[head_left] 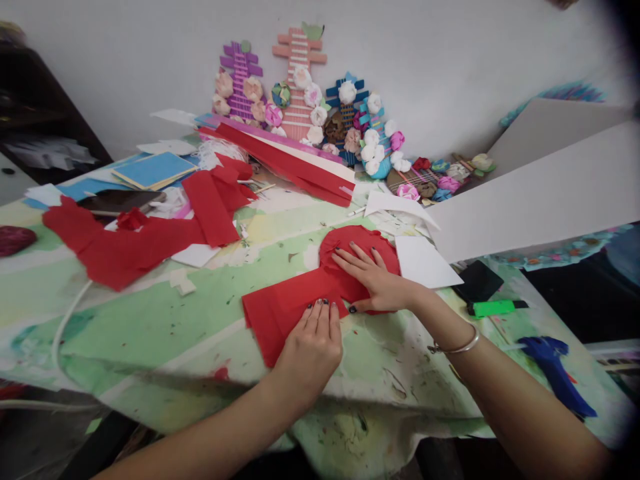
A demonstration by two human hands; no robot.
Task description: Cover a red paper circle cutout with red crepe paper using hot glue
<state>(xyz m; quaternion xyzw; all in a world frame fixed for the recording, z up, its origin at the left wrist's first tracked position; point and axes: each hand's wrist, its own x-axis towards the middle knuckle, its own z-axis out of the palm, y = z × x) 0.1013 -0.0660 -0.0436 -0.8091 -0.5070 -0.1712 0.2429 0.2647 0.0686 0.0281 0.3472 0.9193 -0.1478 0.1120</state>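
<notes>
Just beside the red disc (355,289) lies white card (425,263), glue gun (557,377) beyond.

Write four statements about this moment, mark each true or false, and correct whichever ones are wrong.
1. The right hand lies on the round, flat red piece. True.
2. The left hand is raised clear of the rectangular red strip. False: its fingertips rest on it.
3. A blue plastic glue gun lies to the right of both hands. True.
4. The silver-coloured metal bangle is on the left wrist. False: it is on the right wrist.
</notes>
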